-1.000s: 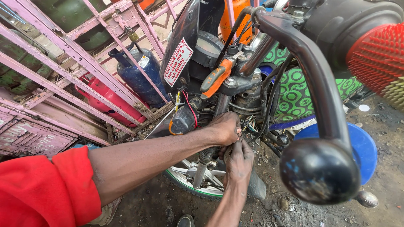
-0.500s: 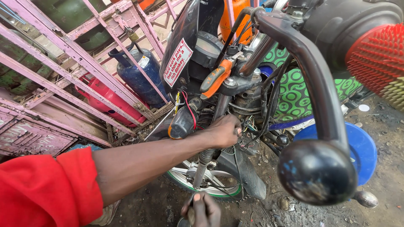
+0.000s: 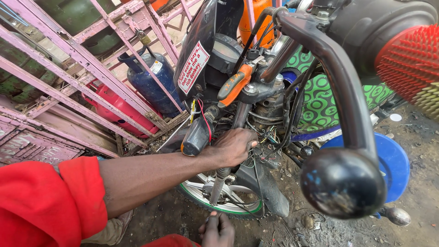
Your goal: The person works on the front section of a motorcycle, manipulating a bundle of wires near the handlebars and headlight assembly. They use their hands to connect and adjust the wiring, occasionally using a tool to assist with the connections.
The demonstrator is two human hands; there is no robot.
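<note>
Motorcycle wiring (image 3: 267,137), thin and tangled, sits beside the ribbed metal fork (image 3: 219,183). Left hand (image 3: 233,146) is clenched among the wires. Right hand (image 3: 217,231) grips a slim dark tool, not identifiable.

two hands (image 3: 235,146), two gas cylinders (image 3: 153,87), perhaps more

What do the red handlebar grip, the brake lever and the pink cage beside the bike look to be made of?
Red grip: likely soft rubber, matte, covered in small moulded nubs. Brake lever: probably metal painted or coated black, smooth with a dull sheen, ending in a scuffed ball tip. Pink cage: apparently painted steel bars, the pink coat chipped and grimy in places.
</note>
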